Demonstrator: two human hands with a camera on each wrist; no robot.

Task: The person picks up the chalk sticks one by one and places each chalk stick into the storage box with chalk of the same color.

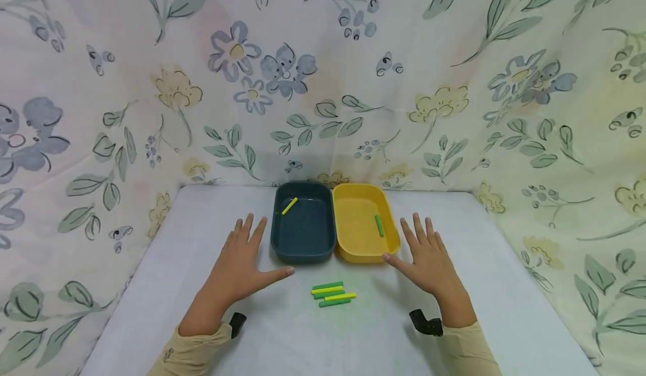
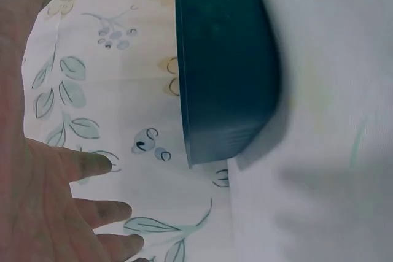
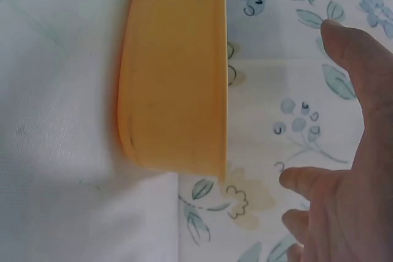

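Observation:
My left hand (image 1: 236, 268) is held above the table with fingers spread, left of a dark blue bin (image 1: 303, 257). Mirroring it, my right hand (image 1: 430, 261) hovers with spread fingers beside a yellow bin (image 1: 360, 257). Neither hand holds anything. Between and below them lies a small group of green and yellow chalk sticks (image 1: 329, 293) on the cloth. One yellow chalk stick (image 1: 289, 205) is inside the blue bin, and one green chalk stick (image 1: 379, 226) is inside the yellow bin. Both wrist views show the bins' outer walls apart from the fingers.
The two bins stand side by side at the back of a table with a white cloth (image 1: 272, 337). A floral curtain (image 1: 313, 84) hangs right behind them and along both sides. Faint green smudges mark the cloth. A black wrist mount (image 1: 426, 324) sticks out under the right wrist.

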